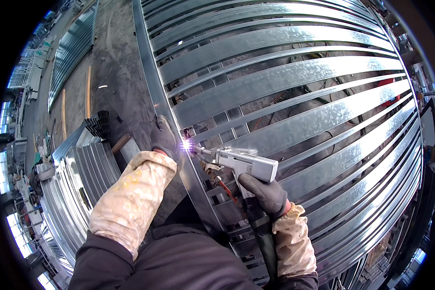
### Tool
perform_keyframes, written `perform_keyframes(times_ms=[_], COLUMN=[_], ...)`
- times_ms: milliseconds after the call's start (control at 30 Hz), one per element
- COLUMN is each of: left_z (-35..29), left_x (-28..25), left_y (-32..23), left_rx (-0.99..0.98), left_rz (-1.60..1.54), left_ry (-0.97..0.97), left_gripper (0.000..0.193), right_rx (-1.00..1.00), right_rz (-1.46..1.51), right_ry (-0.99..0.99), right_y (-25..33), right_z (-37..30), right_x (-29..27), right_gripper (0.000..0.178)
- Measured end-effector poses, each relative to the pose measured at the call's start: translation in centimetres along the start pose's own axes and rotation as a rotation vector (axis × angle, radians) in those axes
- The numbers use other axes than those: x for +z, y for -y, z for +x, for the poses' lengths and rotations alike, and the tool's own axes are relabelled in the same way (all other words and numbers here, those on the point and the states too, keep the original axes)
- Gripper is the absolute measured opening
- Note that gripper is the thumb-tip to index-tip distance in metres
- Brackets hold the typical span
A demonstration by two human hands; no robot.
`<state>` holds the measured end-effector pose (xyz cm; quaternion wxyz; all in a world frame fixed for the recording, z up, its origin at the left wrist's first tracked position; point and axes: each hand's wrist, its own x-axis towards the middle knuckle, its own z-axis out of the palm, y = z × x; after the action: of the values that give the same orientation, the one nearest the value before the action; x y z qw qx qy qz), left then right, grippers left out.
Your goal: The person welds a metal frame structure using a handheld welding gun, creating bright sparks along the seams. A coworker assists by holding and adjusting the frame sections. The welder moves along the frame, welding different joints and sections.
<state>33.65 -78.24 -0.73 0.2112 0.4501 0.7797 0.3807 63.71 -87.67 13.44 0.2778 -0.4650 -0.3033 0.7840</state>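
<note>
My gloved right hand (268, 194) is wrapped round the grip of a grey handheld welding gun (249, 163). A thick black cable sleeve (262, 232) runs down from its handle past my forearm. The nozzle points left, and a bright violet-white spark (186, 145) glows at its tip, against the side rail (159, 89) of a large slatted metal frame. Just left of the spark, my gloved left hand (164, 137) holds the rail's outer edge, its fingers partly hidden. Pale protective sleeves cover both forearms. Shiny flat slats (270, 99) stretch right from the rail, with narrower bars between them.
Stacked metal profiles (89, 171) lie at the lower left, with a bundle of dark-ended tubes (99, 124) behind. Another slatted panel (75, 46) and wooden strips (88, 92) rest on the grey floor (118, 63). Cables and a red object (390, 92) show beneath the frame.
</note>
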Motion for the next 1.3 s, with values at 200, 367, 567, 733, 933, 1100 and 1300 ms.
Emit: perform_keyframes(times_ms=[200, 367, 567, 733, 933, 1100, 1300], left_z=[0.2, 0.0, 0.0, 1.0, 0.6, 0.6, 0.6], left_x=[-0.3, -0.7, -0.6, -0.3, -0.2, -0.3, -0.3], left_y=[-1.2, -1.9, -1.3, 0.4, -0.2, -0.4, 0.0], left_rx=[-0.129, -0.046, -0.048, -0.112, -0.091, -0.097, -0.044], left_rz=[0.086, 0.160, 0.154, 0.152, 0.167, 0.173, 0.147], left_ry=[-0.010, -0.062, -0.041, 0.013, -0.019, -0.002, -0.070], left_gripper=[0.055, 0.056, 0.056, 0.055, 0.054, 0.052, 0.053], right_rx=[0.097, -0.055, 0.017, 0.073, 0.032, 0.068, 0.080], right_rz=[0.106, -0.063, -0.009, 0.000, -0.033, -0.019, 0.000], right_ry=[0.033, 0.028, -0.023, 0.022, 0.039, 0.016, 0.032], right_y=[0.0, -0.5, -0.6, -0.7, -1.2, -1.3, -1.2], right_z=[-0.4, -1.1, -3.3, -3.1, -2.7, -2.8, -2.7], right_x=[-0.2, -0.2, -0.6, -0.9, -0.5, -0.5, -0.6], right_gripper=[0.030, 0.030, 0.032, 0.026, 0.023, 0.024, 0.025])
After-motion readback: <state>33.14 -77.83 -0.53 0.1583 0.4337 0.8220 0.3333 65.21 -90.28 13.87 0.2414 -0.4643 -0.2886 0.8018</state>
